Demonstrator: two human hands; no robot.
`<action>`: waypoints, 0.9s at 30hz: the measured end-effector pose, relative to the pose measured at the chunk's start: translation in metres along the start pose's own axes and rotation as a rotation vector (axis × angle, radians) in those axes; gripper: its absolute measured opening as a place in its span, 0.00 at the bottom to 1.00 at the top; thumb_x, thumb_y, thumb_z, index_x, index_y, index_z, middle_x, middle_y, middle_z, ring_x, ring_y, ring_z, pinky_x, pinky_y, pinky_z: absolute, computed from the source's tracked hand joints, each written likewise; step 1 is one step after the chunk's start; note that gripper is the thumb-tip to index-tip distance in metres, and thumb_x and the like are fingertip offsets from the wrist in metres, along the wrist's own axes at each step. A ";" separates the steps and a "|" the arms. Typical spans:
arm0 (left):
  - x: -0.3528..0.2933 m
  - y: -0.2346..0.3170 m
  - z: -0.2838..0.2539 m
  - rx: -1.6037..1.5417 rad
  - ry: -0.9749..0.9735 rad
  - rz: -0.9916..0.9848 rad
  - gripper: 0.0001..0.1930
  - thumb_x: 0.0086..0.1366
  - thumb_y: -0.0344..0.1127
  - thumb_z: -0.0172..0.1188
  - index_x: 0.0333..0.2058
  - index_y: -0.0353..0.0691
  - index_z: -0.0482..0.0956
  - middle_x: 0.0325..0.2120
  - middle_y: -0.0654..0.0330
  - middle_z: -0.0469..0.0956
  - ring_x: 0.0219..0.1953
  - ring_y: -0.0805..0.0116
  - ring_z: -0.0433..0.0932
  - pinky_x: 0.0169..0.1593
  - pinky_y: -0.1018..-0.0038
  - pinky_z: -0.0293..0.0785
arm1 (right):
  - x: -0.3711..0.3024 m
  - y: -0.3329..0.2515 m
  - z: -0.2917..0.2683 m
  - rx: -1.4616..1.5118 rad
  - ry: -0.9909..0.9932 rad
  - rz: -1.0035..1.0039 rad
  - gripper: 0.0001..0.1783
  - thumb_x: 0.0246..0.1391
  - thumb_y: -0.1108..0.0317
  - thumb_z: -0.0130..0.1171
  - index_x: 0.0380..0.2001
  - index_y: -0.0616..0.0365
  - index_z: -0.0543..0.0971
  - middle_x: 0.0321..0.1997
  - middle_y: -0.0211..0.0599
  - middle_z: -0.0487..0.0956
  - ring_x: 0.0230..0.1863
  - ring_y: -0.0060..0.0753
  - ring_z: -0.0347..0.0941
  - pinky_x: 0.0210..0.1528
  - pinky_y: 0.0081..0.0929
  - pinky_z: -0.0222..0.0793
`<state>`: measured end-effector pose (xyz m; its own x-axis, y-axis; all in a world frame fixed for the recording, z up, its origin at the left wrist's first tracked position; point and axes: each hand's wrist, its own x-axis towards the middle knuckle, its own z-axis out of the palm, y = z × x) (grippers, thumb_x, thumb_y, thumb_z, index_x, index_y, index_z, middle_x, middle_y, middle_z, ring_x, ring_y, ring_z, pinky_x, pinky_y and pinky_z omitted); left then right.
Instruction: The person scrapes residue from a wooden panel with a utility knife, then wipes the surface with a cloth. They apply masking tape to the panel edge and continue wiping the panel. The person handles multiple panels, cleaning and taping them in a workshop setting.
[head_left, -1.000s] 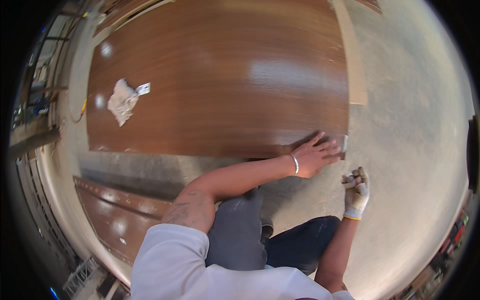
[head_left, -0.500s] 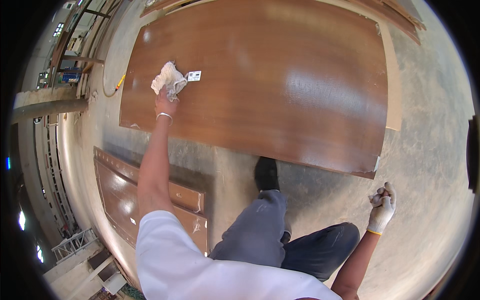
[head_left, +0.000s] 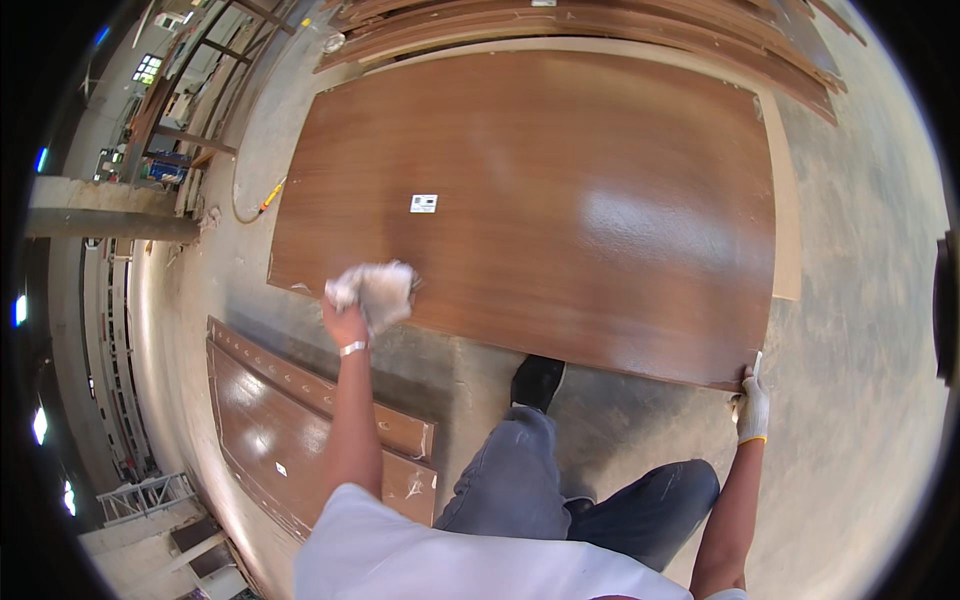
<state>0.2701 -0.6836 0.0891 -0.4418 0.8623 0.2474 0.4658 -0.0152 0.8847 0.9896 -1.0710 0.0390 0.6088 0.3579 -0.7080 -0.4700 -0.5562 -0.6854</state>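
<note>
A large brown wood-grain panel point(head_left: 500, 200) lies flat before me, with a small white label point(head_left: 424, 204) stuck left of its middle. Bare and wearing a white wristband, my left hand point(head_left: 346, 322) grips a crumpled whitish rag point(head_left: 384, 296), blurred by motion, over the panel's near left edge. My right hand point(head_left: 752, 408), in a white work glove with a yellow cuff, is at the near right corner of the panel. Its thumb lies on the top by a whitish strip, and the fingers curl under the corner, partly hidden.
Smaller brown panels point(head_left: 270, 420) lie on the concrete floor point(head_left: 850, 330) at the near left. Long brown boards point(head_left: 590, 28) are stacked beyond the large panel. A hose with a yellow fitting point(head_left: 270, 198) runs along its left side. My dark shoe point(head_left: 538, 382) is by its near edge.
My left hand has drawn the rag back toward me from beside the label to the near edge. My gloved right hand has moved from above the floor onto the panel's corner.
</note>
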 end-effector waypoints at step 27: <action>-0.080 0.071 -0.094 0.051 -0.226 -0.492 0.17 0.78 0.45 0.56 0.50 0.39 0.85 0.40 0.65 0.85 0.41 0.71 0.83 0.48 0.70 0.82 | -0.142 -0.108 -0.091 0.046 -0.014 -0.258 0.26 0.68 0.41 0.53 0.52 0.51 0.81 0.27 0.30 0.80 0.14 0.27 0.68 0.13 0.27 0.62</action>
<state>0.2667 -0.8011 0.1694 -0.4434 0.8490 -0.2874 0.2846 0.4373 0.8531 1.0120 -1.1304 0.2292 0.7039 0.4937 -0.5107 -0.3292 -0.4103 -0.8504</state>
